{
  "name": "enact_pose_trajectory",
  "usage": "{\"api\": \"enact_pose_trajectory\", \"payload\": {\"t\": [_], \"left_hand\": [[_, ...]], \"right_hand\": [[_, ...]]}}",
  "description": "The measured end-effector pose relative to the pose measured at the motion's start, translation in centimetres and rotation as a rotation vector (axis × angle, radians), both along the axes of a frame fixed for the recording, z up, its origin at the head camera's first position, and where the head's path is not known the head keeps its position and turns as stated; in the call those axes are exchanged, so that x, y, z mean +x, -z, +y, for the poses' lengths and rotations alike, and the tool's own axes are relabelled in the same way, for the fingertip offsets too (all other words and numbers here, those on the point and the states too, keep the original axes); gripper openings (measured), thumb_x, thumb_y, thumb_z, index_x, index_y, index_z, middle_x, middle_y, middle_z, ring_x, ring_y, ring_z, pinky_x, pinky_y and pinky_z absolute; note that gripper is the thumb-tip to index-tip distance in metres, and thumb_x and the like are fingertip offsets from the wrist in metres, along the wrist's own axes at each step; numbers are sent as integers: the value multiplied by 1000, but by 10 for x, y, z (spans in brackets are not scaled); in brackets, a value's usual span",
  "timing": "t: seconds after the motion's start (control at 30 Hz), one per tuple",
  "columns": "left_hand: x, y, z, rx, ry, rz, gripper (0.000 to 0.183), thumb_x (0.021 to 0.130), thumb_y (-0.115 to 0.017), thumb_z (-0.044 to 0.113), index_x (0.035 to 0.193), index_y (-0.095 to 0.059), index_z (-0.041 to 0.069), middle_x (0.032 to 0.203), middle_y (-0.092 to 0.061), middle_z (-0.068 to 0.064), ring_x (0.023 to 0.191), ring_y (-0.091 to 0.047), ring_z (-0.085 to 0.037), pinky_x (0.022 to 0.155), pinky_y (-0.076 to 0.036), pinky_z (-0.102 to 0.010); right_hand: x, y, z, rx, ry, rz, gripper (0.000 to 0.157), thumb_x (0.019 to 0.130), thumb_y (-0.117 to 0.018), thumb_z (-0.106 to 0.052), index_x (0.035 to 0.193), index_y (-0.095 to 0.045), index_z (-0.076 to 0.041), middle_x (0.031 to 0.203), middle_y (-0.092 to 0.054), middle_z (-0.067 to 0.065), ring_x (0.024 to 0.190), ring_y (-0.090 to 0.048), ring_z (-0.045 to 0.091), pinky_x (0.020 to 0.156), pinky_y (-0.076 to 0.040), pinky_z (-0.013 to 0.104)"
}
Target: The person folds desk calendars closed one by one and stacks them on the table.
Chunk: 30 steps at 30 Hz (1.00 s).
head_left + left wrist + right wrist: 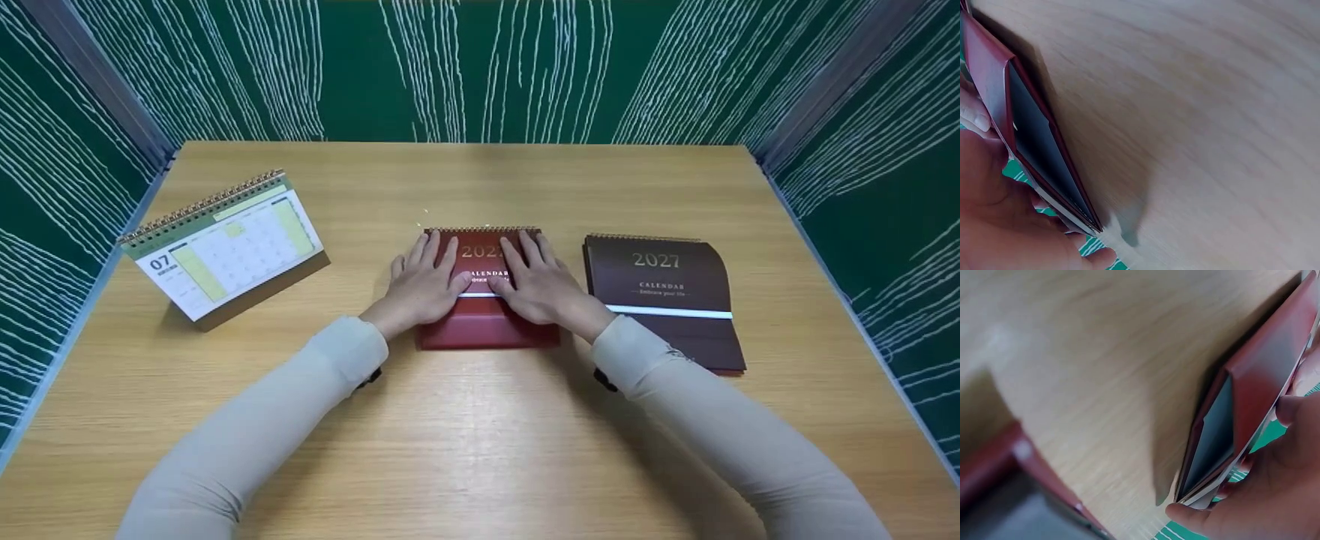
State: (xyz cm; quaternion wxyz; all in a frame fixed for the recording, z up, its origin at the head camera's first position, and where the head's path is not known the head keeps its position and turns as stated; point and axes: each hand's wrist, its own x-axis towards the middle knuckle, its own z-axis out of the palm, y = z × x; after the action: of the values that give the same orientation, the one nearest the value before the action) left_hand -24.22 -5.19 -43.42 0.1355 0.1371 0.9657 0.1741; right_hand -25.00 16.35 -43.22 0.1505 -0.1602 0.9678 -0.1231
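Note:
A red 2027 desk calendar (487, 334), spiral-bound along its far edge, lies folded low at the middle of the table. My left hand (421, 283) rests on its left side, fingers spread and pointing away from me. On the right side my right hand (541, 285) presses in the same way, with the thumbs close together near the white band. From the left wrist view, the calendar's stand (988, 67) shows a wedge-shaped gap at its side. A similar gap appears under the red stand (1266, 371) in the right wrist view. Parts of the cover are hidden beneath both hands.
A brown 2027 calendar (660, 274) with a white band lies at the right, its cover slightly curved. At the left stands a tent-shaped calendar (240, 255) showing 07. Green walls with white lines (360, 75) border the wooden table (465, 450).

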Motion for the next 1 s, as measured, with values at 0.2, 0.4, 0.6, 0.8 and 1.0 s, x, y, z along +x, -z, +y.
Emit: {"api": "enact_pose_trajectory", "payload": {"t": [0.2,0.4,0.6,0.8,1.0], "left_hand": [[1,-1,0,-29,20,-27,72,114,-27,52,172,-7,13,178,7,-16,164,10,-34,130,-2,-63],[4,-2,1,-31,26,-48,72,114,-26,52,172,-5,14,177,10,-15,163,12,-34,130,-1,-62],[7,0,1,-46,31,-67,73,114,-23,53,172,-1,15,177,14,-14,163,15,-33,130,1,-62],[7,3,1,-49,41,-85,72,114,-22,53,172,1,16,177,16,-13,163,17,-32,130,3,-62],[9,4,2,-84,48,-77,73,114,-22,53,172,3,15,177,17,-14,163,17,-31,130,3,-62]], "right_hand": [[3,-1,-2,12,5,-27,77,112,-29,-56,172,-5,-13,177,4,20,162,7,44,127,-16,66],[4,4,-3,28,10,-29,76,113,-28,-54,172,-7,-11,177,4,21,162,7,45,128,-15,65],[8,4,-5,61,6,-41,76,113,-27,-55,172,-4,-11,177,6,21,162,8,45,128,-15,64],[11,3,-7,89,18,-73,76,113,-23,-56,172,1,-13,177,11,19,161,13,43,129,-12,64],[11,7,-8,94,22,-94,77,113,-23,-56,171,5,-14,176,17,18,160,18,43,129,-6,66]]}}
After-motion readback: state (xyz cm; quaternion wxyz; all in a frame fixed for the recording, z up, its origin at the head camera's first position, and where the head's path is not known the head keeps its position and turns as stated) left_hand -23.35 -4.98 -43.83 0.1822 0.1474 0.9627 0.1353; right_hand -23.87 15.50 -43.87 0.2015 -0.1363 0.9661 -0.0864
